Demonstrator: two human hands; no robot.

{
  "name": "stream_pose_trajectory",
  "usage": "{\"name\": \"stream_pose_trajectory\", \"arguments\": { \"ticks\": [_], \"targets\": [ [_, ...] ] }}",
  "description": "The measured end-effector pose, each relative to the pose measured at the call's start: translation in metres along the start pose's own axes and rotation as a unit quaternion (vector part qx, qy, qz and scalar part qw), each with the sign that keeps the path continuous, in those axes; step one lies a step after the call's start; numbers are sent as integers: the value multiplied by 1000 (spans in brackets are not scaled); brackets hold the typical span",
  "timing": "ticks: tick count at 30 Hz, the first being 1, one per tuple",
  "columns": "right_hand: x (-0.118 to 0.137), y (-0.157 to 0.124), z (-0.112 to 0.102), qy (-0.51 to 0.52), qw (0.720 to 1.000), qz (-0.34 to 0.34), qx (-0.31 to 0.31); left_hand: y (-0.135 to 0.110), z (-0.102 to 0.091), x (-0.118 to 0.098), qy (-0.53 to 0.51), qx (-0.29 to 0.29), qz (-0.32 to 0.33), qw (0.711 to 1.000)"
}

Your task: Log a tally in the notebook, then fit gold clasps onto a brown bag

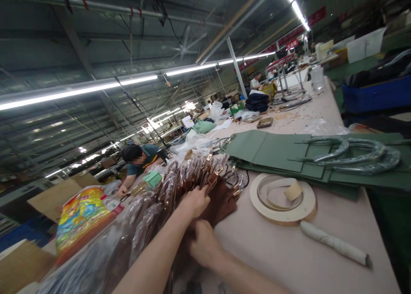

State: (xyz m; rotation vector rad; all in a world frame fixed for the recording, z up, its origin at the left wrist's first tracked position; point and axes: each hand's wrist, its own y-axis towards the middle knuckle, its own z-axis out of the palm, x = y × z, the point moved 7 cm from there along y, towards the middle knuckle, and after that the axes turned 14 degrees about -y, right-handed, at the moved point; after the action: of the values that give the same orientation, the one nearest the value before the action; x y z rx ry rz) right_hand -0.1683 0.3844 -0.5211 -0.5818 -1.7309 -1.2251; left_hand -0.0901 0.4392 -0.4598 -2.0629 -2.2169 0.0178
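A brown leather bag (221,203) with gold-coloured metal fittings lies tilted at the right end of a packed row of similar brown bags (184,178), their handles wrapped in clear plastic. My left hand (195,202) is closed on the upper part of this bag, beside the metal fittings. Lower and nearer to me, my right hand (205,245) has its fingers curled round the bag's near edge. Its fingertips are partly hidden behind the leather.
Right of the bag, a roll of pale tape (282,200) and a wrapped stick (335,242) lie on the table (266,255). Behind them are stacked green leather panels (289,152) with plastic-wrapped handles. A co-worker (144,155) leans in at the left, near a colourful bag (83,217).
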Motion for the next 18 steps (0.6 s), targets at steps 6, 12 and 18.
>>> {"name": "stream_pose_trajectory", "arguments": {
  "ticks": [6,12,18],
  "targets": [
    [-66,-44,-89,-189,941,145,-239,-9,-3,-12,-17,9,-6,1000],
    [-82,-35,-82,-100,970,117,-190,-7,0,-20,-15,12,-5,1000],
    [-58,-12,-93,76,988,15,-132,0,5,-24,-14,17,1,1000]
  ]
}}
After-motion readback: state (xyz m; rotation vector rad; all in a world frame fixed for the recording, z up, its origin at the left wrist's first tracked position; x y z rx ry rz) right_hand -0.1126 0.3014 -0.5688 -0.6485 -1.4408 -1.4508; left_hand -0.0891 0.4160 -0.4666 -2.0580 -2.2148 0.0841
